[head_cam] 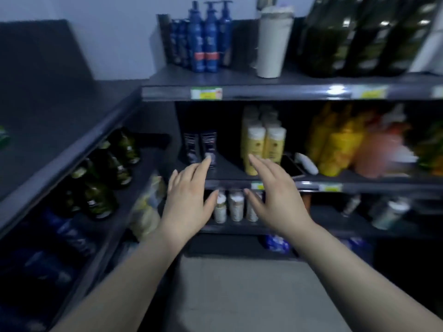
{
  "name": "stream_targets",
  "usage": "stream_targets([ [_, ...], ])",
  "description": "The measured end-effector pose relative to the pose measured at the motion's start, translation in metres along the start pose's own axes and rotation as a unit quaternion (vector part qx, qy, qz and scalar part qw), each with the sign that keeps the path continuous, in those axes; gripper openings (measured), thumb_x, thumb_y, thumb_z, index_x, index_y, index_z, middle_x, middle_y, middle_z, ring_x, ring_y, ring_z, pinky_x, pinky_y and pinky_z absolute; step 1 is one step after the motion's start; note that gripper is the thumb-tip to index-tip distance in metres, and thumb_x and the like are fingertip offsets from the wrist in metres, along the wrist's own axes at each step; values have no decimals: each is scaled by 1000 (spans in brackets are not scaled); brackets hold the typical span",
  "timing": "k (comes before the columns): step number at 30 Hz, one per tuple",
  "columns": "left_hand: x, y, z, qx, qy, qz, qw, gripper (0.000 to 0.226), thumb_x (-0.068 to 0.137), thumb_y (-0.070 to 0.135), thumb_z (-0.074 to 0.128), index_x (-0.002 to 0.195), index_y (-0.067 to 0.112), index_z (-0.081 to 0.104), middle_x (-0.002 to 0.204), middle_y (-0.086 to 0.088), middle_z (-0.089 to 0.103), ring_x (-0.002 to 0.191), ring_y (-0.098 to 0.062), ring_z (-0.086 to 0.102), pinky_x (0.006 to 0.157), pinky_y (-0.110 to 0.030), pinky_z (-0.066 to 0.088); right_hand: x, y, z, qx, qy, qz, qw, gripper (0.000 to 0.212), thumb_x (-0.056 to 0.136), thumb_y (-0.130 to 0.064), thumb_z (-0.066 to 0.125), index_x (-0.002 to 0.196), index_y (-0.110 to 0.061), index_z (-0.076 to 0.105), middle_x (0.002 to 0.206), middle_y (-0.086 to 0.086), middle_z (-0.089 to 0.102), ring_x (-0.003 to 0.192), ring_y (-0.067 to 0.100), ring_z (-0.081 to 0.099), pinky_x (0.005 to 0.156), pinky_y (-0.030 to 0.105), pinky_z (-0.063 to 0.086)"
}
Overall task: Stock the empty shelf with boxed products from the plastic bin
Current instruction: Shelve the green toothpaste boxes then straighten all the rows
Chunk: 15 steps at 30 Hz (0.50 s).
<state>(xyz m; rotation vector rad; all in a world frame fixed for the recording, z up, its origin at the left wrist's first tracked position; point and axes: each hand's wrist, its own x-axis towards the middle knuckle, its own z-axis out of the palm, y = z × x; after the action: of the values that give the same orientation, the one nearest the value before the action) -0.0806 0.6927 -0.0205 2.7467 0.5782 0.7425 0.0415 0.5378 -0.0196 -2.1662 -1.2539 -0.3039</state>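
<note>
Left hand (189,195) and right hand (273,190): both stretched forward, side by side, in front of the middle shelf (230,170). Palms down, fingers straight and a little spread. Neither has hold of anything. The left fingertips lie at the shelf's front lip, just before two dark boxes. The right fingertips reach over the lip toward the bare patch.

Floor (239,295), below the shelf and under the forearms: no plastic bin on it, and no bin in view anywhere.

Task's thing: the two dark boxes (208,146) stand upright and side by side at the left end of the middle shelf, faces outward. Judged to be boxed products already set down. To their right on the same shelf is a bare stretch, then a block of pale yellow bottles (263,142). Likely reason for the placing: the row starts at the left end so that later boxes fill rightward to the bottles.

Judgement on the hands: empty and level with the gap, they suit squaring up the boxes or coming away for more. Cannot tell which; the frame is blurred.

Under the middle shelf: small white bottles (236,206). Left of it, on the adjoining rack: green bottles (112,164). Above it: blue pump bottles (208,39) and a white tumbler (273,41).
</note>
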Motion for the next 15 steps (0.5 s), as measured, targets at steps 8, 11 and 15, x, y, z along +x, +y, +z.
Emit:
stream_targets([
  [8,-19,183,87,-120,-98,181,971,64,82,34,53,139,9,42,126,-13,54,115,-34,50,104,-46,36,-180,97,-126,-99,82,197,972,63,80,-29,59,138,-10,46,133,10,55,122,30,50,104,41,39],
  [11,-48,262,118,-156,-146,258,942,67,79,41,45,137,8,44,120,-14,57,109,-35,54,97,-46,43,-264,120,-176,-138,100,279,945,63,80,-33,54,138,-10,46,131,11,55,119,29,51,104,37,38],
  [15,-98,361,146,-197,-202,353,892,65,79,36,49,137,7,45,121,-15,57,109,-36,54,96,-52,43,-380,132,-231,-178,140,390,893,63,79,-30,55,138,-9,46,131,12,55,119,29,50,102,36,38],
])
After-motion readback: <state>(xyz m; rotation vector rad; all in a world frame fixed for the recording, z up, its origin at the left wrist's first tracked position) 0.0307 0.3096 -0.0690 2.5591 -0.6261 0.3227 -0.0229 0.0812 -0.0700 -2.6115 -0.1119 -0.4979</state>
